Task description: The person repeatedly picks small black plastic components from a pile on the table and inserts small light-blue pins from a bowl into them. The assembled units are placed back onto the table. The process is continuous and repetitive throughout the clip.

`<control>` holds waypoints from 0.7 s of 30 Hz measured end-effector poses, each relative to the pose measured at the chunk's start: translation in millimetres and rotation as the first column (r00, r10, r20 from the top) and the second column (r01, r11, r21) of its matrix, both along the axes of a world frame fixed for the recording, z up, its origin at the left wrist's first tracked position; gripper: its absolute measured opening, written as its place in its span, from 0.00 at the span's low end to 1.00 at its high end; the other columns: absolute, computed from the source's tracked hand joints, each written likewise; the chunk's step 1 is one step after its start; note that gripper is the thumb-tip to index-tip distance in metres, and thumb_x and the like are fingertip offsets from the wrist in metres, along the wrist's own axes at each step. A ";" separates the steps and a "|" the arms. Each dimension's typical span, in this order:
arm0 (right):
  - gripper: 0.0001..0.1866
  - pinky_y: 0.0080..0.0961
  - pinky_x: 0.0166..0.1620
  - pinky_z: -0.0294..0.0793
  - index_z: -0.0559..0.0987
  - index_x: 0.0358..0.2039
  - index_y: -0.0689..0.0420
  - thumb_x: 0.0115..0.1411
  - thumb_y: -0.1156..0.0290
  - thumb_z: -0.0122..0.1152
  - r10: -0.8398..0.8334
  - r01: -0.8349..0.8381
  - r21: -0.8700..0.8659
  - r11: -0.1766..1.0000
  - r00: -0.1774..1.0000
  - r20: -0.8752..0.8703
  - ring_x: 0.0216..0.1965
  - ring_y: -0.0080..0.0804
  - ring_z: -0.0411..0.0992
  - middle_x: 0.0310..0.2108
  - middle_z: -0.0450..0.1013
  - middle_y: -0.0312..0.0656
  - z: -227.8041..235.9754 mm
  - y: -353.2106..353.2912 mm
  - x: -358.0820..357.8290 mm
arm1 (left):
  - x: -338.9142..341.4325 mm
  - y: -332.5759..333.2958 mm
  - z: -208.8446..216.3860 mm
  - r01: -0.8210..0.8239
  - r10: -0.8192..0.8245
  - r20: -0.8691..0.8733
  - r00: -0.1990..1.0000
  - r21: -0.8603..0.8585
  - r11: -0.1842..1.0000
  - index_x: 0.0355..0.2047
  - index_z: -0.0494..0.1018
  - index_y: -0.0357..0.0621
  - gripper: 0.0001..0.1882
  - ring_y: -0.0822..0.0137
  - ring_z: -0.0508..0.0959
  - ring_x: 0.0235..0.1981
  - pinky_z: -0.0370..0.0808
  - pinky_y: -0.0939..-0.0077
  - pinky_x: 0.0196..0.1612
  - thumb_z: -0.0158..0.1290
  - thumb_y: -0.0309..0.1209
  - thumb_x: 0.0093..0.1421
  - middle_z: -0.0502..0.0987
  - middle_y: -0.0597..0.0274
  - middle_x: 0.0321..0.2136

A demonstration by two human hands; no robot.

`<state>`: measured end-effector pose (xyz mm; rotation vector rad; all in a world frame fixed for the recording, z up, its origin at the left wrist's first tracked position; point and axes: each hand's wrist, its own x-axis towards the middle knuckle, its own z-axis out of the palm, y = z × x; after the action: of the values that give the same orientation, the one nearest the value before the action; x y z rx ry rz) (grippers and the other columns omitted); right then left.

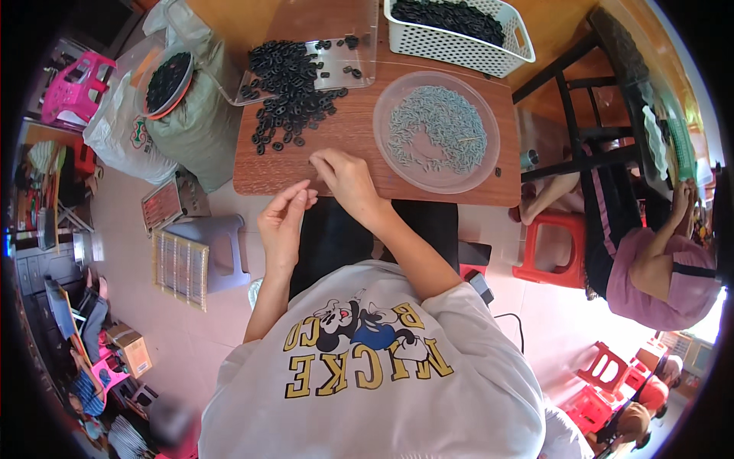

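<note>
Okay, from the right hand [348, 177]: white perforated basket [451, 56] at 1 o'clock, clear bin [336, 65] at 12, round tub [457, 180] of blue-grey pins [428, 115] at 2. Black oval pieces [289, 107] loose on counter [355, 122] at 11, just beyond grip. Both grips narrow, left hand [281, 226] at 8; can't tell contents.

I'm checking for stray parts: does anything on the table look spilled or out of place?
Yes: a lone black piece sits right of the round bowl, near the table edge, apart from the black pile extending out of the clear tray.
</note>
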<state>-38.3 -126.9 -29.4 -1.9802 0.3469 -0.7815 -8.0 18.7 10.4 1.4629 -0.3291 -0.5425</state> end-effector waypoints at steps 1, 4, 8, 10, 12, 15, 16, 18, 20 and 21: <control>0.06 0.27 0.28 0.72 0.77 0.30 0.62 0.57 0.72 0.56 0.065 -0.052 0.241 0.969 0.997 -0.046 0.24 0.34 0.74 0.25 0.75 0.44 16.5 4.5 -16.5 | 0.4 -6.5 8.2 0.006 -0.005 0.026 1.000 -0.023 1.000 0.42 0.74 0.33 0.10 0.71 0.76 0.35 0.73 0.80 0.43 0.49 0.23 0.60 0.77 0.57 0.34; 0.07 0.21 0.28 0.71 0.77 0.32 0.64 0.59 0.72 0.55 0.170 -0.118 0.688 0.716 0.985 -0.008 0.26 0.26 0.73 0.27 0.76 0.44 17.9 11.8 -62.9 | 4.7 -31.1 26.3 0.066 -0.072 0.180 0.981 0.039 0.997 0.40 0.76 0.35 0.10 0.72 0.76 0.35 0.72 0.80 0.41 0.52 0.23 0.58 0.76 0.60 0.33; 0.06 0.14 0.27 0.68 0.77 0.34 0.63 0.57 0.75 0.57 0.184 -0.096 0.922 0.374 0.982 0.028 0.29 0.21 0.73 0.29 0.77 0.41 -3.5 10.1 -116.9 | 6.9 -78.9 36.4 0.178 -0.258 0.483 0.837 0.204 0.963 0.38 0.77 0.39 0.10 0.70 0.76 0.34 0.71 0.78 0.38 0.55 0.24 0.54 0.77 0.59 0.32; 0.07 0.12 0.26 0.67 0.78 0.35 0.61 0.55 0.76 0.59 0.163 -0.059 0.946 0.319 0.987 0.007 0.30 0.21 0.74 0.29 0.76 0.39 -5.6 8.8 -138.9 | 6.9 -105.7 39.8 0.212 -0.353 0.616 0.704 0.293 0.932 0.37 0.77 0.39 0.10 0.67 0.77 0.33 0.72 0.77 0.37 0.55 0.24 0.53 0.77 0.57 0.32; 0.08 0.13 0.27 0.68 0.77 0.36 0.61 0.54 0.76 0.60 0.150 -0.060 0.937 0.343 0.989 0.009 0.30 0.21 0.74 0.29 0.76 0.38 -22.4 7.8 -156.4 | 7.3 -134.5 36.2 0.249 -0.445 0.642 0.625 0.377 0.892 0.35 0.77 0.39 0.09 0.61 0.77 0.33 0.72 0.73 0.36 0.55 0.24 0.52 0.77 0.55 0.32; 0.11 0.15 0.27 0.69 0.77 0.39 0.61 0.53 0.78 0.60 0.111 -0.092 0.957 0.274 0.992 0.063 0.30 0.22 0.74 0.30 0.75 0.38 -20.0 3.7 -172.5 | 11.9 -170.5 21.6 0.246 -0.532 0.681 0.504 0.477 0.844 0.33 0.77 0.38 0.08 0.55 0.77 0.33 0.72 0.69 0.36 0.55 0.23 0.51 0.76 0.51 0.32; 0.12 0.15 0.27 0.69 0.76 0.39 0.62 0.53 0.78 0.60 0.088 -0.089 0.963 0.255 0.994 0.068 0.31 0.22 0.74 0.31 0.75 0.38 -17.3 1.8 -177.2 | 11.7 -180.9 16.7 0.242 -0.554 0.692 0.462 0.503 0.830 0.32 0.77 0.37 0.08 0.54 0.77 0.33 0.72 0.69 0.36 0.55 0.23 0.51 0.76 0.50 0.32; 0.13 0.17 0.29 0.70 0.76 0.40 0.63 0.53 0.79 0.60 0.079 -0.076 0.959 0.272 0.995 0.057 0.31 0.23 0.74 0.30 0.75 0.39 -19.8 -0.4 -185.1 | 10.8 -195.2 11.3 0.238 -0.619 0.647 0.446 0.580 0.779 0.32 0.77 0.36 0.07 0.52 0.77 0.34 0.72 0.65 0.37 0.54 0.22 0.50 0.77 0.49 0.32; 0.13 0.18 0.30 0.71 0.76 0.41 0.64 0.53 0.79 0.60 0.068 -0.071 0.958 0.279 0.996 0.054 0.31 0.24 0.73 0.30 0.74 0.39 -22.5 -1.6 -191.2 | 9.9 -203.3 7.3 0.234 -0.647 0.628 0.432 0.615 0.753 0.31 0.77 0.36 0.07 0.50 0.77 0.34 0.72 0.62 0.37 0.53 0.22 0.50 0.77 0.47 0.31; 0.14 0.19 0.31 0.72 0.76 0.41 0.64 0.53 0.79 0.60 0.063 -0.073 0.957 0.280 0.996 0.058 0.31 0.24 0.73 0.30 0.74 0.39 -23.5 -2.3 -193.5 | 10.0 -205.5 5.8 0.232 -0.644 0.636 0.425 0.611 0.757 0.30 0.77 0.35 0.06 0.49 0.77 0.33 0.72 0.61 0.37 0.53 0.22 0.51 0.77 0.45 0.29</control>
<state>-231.8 -129.2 -52.9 -0.7696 0.5592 -0.3207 2.0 -186.8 16.2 2.0354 -1.5124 -0.3049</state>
